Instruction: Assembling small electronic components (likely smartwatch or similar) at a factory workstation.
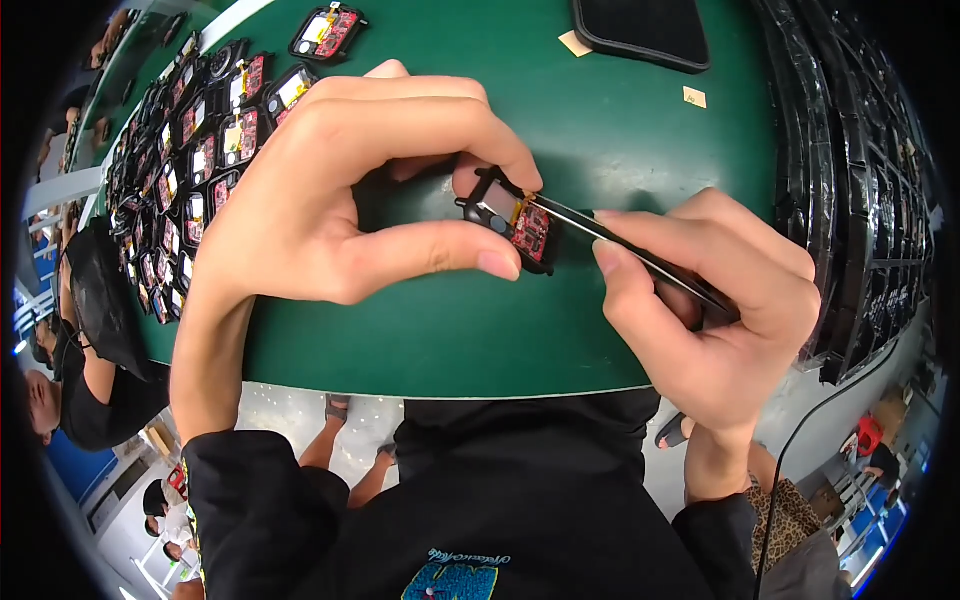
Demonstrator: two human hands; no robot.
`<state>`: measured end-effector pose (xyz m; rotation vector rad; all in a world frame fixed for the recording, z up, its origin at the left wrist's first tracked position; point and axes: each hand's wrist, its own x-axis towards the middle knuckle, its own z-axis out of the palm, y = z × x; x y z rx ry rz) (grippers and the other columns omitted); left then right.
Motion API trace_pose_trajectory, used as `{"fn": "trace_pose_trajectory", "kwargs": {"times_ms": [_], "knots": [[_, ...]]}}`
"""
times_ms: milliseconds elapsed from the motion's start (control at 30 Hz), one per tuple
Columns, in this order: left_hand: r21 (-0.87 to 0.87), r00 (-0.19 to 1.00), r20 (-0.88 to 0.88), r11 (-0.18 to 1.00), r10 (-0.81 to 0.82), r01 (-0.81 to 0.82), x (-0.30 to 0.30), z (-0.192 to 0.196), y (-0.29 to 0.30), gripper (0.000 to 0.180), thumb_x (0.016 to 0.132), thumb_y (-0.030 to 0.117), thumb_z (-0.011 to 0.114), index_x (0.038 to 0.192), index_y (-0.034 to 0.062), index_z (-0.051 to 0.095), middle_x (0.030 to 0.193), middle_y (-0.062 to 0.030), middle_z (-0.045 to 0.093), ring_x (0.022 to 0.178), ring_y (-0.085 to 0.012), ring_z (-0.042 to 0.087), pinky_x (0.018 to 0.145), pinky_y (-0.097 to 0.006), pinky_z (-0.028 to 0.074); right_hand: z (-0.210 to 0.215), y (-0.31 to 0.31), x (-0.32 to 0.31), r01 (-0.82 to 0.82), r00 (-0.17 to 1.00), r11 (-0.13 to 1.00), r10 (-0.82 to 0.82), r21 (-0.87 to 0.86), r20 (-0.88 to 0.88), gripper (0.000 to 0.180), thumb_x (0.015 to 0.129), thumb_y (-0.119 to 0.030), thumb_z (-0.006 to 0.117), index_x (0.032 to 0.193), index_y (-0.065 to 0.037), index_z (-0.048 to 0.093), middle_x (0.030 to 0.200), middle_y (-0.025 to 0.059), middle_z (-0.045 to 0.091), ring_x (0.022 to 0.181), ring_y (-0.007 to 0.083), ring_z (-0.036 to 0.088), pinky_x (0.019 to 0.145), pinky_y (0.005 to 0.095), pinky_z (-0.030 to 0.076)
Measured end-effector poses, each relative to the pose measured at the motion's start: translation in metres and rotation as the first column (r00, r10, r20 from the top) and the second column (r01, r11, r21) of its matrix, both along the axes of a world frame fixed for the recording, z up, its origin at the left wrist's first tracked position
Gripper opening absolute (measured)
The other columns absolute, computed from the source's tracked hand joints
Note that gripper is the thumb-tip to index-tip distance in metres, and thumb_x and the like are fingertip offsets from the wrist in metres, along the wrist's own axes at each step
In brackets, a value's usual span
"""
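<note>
Between the thumb and fingers of my left hand (340, 190) is a small black device housing (484, 212), tilted above the green table. Inside the housing show a red circuit board (532, 232), a silvery rectangular part and a strip of yellow tape. My right hand (710, 300) grips a pair of dark tweezers (640, 254) from the right. The tweezers' tips reach the upper edge of the red board, by the yellow strip. Whether they pinch anything there is too small to tell.
Many similar open housings (240, 135) with red boards crowd the left of the green table (440, 350). One more housing (328, 32) lies at the far side. A black tray (642, 30) and small paper pieces (694, 97) lie beyond my hands. Stacked black trays (850, 190) line the right.
</note>
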<state>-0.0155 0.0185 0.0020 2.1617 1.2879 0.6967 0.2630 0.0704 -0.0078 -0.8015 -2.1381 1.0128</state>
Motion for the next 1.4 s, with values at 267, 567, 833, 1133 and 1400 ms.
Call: {"fn": "trace_pose_trajectory", "kwargs": {"times_ms": [267,567,833,1133,1400], "knots": [[-0.007,1.000,0.011,1.000,0.018,-0.018,0.001,0.000,-0.001,0.060,0.068,0.045,0.098,0.108,0.0032,0.084,0.093,-0.0034,0.078,0.070,-0.0146,0.053,0.070,-0.031,0.038,-0.002,0.000,-0.002,-0.018,1.000,0.999,0.018,0.035,-0.015,0.025,0.080,0.012,0.083,0.103,0.002,0.087,0.072,0.0015,0.065,0.055,0.0039,0.047,0.051,0.0237,0.030],[-0.028,1.000,-0.008,1.000,0.011,-0.011,-0.002,-0.001,0.000,0.059,0.068,0.042,0.098,0.110,0.0033,0.084,0.095,-0.0040,0.078,0.072,-0.0149,0.053,0.070,-0.031,0.038,-0.001,-0.003,-0.004,0.006,1.000,0.999,-0.006,0.045,0.009,0.026,0.079,0.013,0.083,0.102,0.001,0.087,0.071,0.0002,0.064,0.054,0.0030,0.046,0.050,0.0234,0.029],[-0.058,1.000,-0.013,0.998,0.007,-0.007,-0.002,0.003,0.001,0.059,0.069,0.042,0.098,0.111,0.0031,0.083,0.096,-0.0046,0.078,0.071,-0.0152,0.051,0.070,-0.031,0.038,-0.003,-0.002,-0.003,0.002,1.000,0.994,0.001,0.105,-0.022,0.027,0.078,0.013,0.084,0.101,0.001,0.087,0.070,-0.0003,0.064,0.052,0.0022,0.043,0.050,0.0231,0.029],[-0.047,1.000,-0.001,0.999,0.003,-0.003,-0.003,0.001,-0.004,0.057,0.070,0.041,0.099,0.111,0.0047,0.083,0.095,-0.0028,0.077,0.071,-0.0144,0.050,0.071,-0.031,0.037,-0.007,-0.006,-0.002,-0.015,0.999,0.990,0.019,0.140,-0.027,0.025,0.079,0.013,0.084,0.101,0.002,0.087,0.070,0.0006,0.064,0.052,0.0027,0.044,0.048,0.0232,0.029],[0.026,0.995,-0.093,0.999,0.035,-0.033,0.007,0.009,-0.002,0.061,0.066,0.029,0.104,0.117,0.0053,0.080,0.094,-0.0028,0.072,0.075,-0.0178,0.056,0.072,-0.034,0.040,-0.004,0.001,-0.003,0.134,0.981,0.991,-0.133,0.001,-0.141,0.020,0.083,0.010,0.085,0.103,0.005,0.085,0.069,0.0010,0.063,0.054,0.0028,0.048,0.050,0.0228,0.032]]}}
